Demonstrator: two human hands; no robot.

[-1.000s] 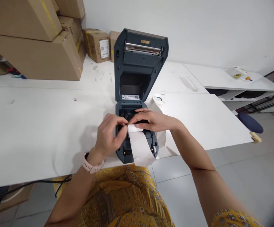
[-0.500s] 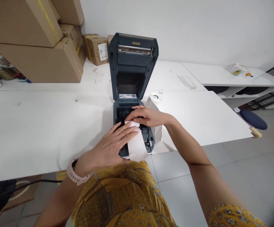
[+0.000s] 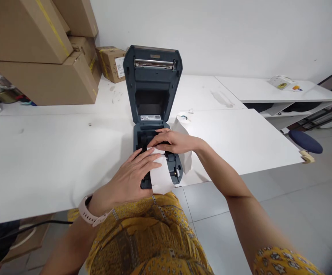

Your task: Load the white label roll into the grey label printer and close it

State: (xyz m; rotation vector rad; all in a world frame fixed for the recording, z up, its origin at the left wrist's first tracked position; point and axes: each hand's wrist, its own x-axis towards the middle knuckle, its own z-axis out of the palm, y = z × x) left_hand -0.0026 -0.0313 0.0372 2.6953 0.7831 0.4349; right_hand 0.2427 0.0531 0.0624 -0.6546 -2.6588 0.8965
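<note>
A small roll of white paper [image 3: 157,150] is lying inside the lower part of a dark printer [image 3: 137,133], and its loose strip [image 3: 161,176] is running toward the person and passing over the printer's front edge. The left hand [image 3: 127,177] is spreading its fingers flat, and their tips are resting on the roll and on the upper part of the strip; this hand is not clenching. The right hand [image 3: 178,141] is bending its fingers over the far side of the roll and is touching it, but I cannot tell if it is really grasping it. The printer's lid [image 3: 151,82] is standing raised behind, leaning a little backward and showing a metal bar near its top. Just beside the printer, on the right, a roll of labels [image 3: 183,118] is lying on the white desk [image 3: 229,141], and its wide paper band [image 3: 187,162] is coming down along the printer's side. Farther to the left, cardboard boxes [image 3: 48,84] are standing in a stack, and at far right a blue stool seat [image 3: 306,141] is showing beyond the desk
</note>
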